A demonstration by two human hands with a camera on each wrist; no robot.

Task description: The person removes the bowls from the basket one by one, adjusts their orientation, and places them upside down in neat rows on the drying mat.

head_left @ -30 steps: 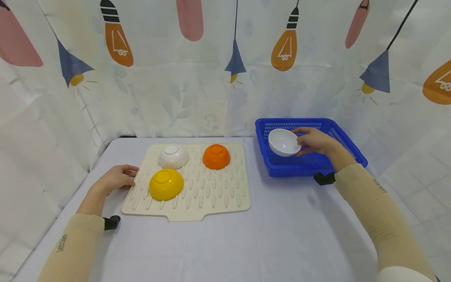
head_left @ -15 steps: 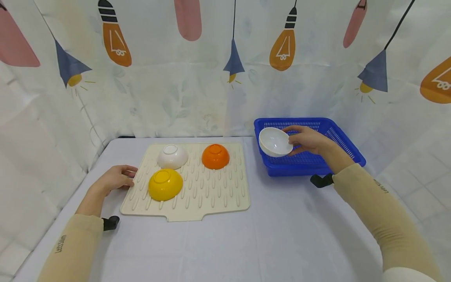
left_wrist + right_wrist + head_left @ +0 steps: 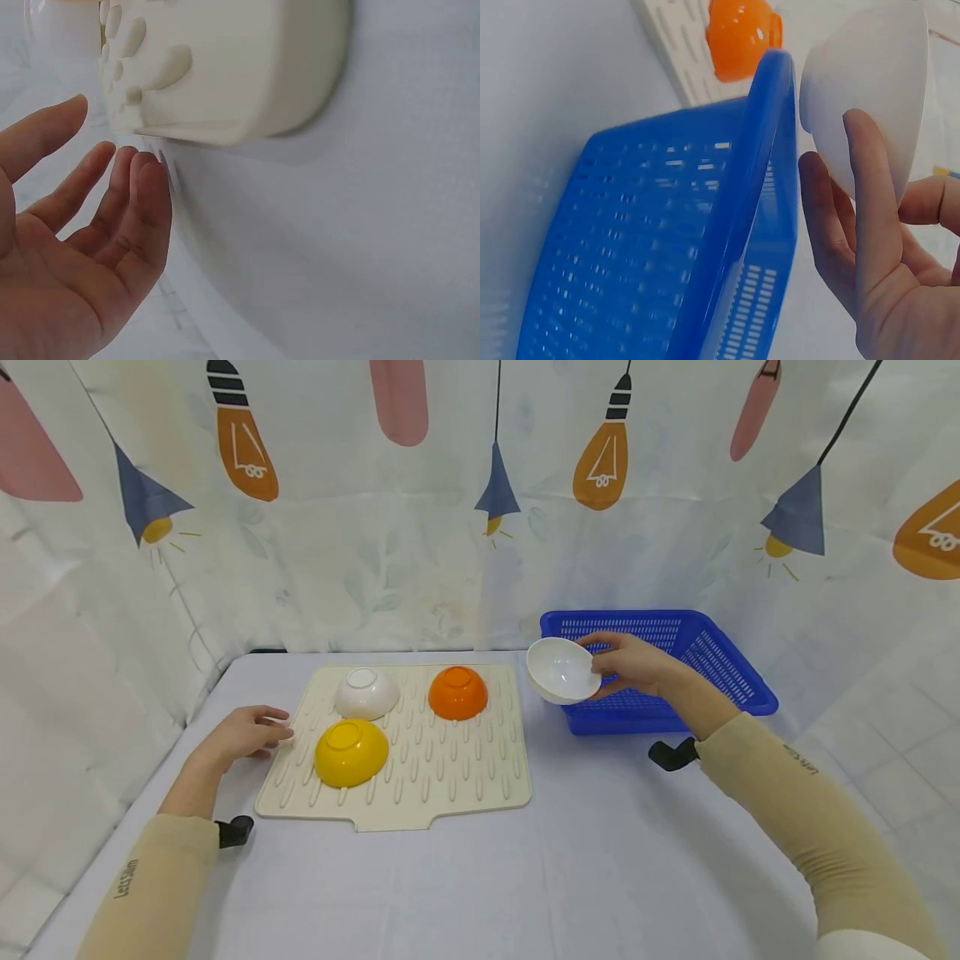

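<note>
My right hand [image 3: 633, 664] pinches the rim of a white bowl [image 3: 558, 672], its hollow tilted up toward the head camera. In the right wrist view the white bowl [image 3: 877, 90] is held above the near rim of the blue basket [image 3: 727, 187], thumb inside and fingers on its outer wall. Beside the left edge of a cream draining mat [image 3: 450, 785], my left hand [image 3: 243, 735] is held with fingers loosely bent and nothing in it. The left wrist view shows that hand [image 3: 90, 255] apart from the mat edge [image 3: 217, 75].
Upside down on the mat lie a second white bowl [image 3: 367, 697], a yellow bowl [image 3: 351, 756] and an orange bowl [image 3: 457, 695]. The blue basket [image 3: 720, 652] stands at the back right of the white-covered table [image 3: 480, 893]. A patterned curtain [image 3: 435, 560] hangs behind.
My right hand has carried the white bowl leftward from over the basket's inside to over its left edge. My left hand has lifted slightly beside the mat.
</note>
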